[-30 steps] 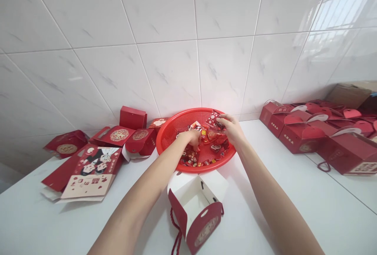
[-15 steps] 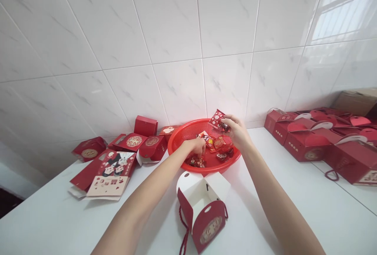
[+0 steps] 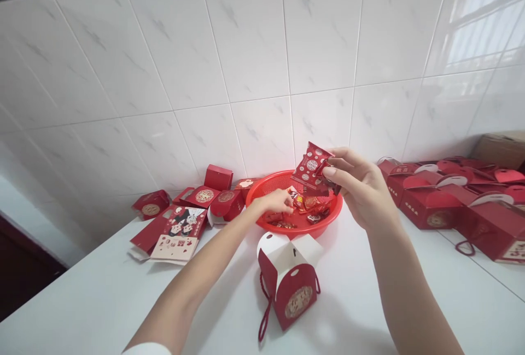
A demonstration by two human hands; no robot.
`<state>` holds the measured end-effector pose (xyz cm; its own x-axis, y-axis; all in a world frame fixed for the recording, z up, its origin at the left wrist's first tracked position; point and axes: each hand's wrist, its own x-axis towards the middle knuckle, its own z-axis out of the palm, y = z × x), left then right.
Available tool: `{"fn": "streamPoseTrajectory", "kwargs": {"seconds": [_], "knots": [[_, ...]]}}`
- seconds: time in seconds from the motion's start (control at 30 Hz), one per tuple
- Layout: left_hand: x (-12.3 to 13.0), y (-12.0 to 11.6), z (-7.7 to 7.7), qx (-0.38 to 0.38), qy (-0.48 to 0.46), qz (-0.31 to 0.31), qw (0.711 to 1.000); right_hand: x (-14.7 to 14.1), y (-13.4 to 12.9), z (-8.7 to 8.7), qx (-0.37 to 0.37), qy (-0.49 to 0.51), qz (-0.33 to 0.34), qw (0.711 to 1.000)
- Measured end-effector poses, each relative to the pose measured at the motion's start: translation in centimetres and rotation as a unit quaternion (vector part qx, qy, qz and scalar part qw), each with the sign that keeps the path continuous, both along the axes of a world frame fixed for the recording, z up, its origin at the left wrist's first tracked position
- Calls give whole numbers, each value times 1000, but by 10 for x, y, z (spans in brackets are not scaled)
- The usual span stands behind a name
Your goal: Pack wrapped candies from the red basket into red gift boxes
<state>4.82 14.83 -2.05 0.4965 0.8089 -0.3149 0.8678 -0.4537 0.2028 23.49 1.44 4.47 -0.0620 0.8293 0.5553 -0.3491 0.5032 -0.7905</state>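
Note:
My right hand [image 3: 356,180] is raised above the right rim of a red plastic basket [image 3: 334,214]. Its thumb and fingers grip a red candy packet [image 3: 312,166] with white and gold prints, and a darker wrapper shows beside it at the fingertips. Over the basket's left part, my left hand [image 3: 279,202] has its fingers curled in; what they hold, if anything, is hidden. Several wrapped candies [image 3: 310,203] lie in the basket below. In front of it stands an open red gift box [image 3: 295,295] with a white inside, raised flaps and a dark red cord.
To the left lie flat and part-folded red boxes [image 3: 180,234], with more small boxes [image 3: 219,177] along the tiled wall. Closed red gift boxes [image 3: 435,202] stand in rows at the right, a brown carton [image 3: 500,150] behind them. All rest on a white table [image 3: 221,311].
My right hand has come nearer and higher with the candy packet. My left hand has lifted slightly from the candies. The camera view has shifted, showing more wall at upper left.

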Motion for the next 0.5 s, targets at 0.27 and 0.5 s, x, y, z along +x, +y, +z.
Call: {"fn": "streamPoseTrajectory", "kwargs": {"seconds": [0.27, 0.5], "knots": [[-49, -72, 67, -39, -218, -29, 975, 4, -12, 4, 23, -44, -30, 998], [-78, -140, 35, 17, -169, 8, 985, -6, -13, 3, 49, -232, 0, 971]]}}
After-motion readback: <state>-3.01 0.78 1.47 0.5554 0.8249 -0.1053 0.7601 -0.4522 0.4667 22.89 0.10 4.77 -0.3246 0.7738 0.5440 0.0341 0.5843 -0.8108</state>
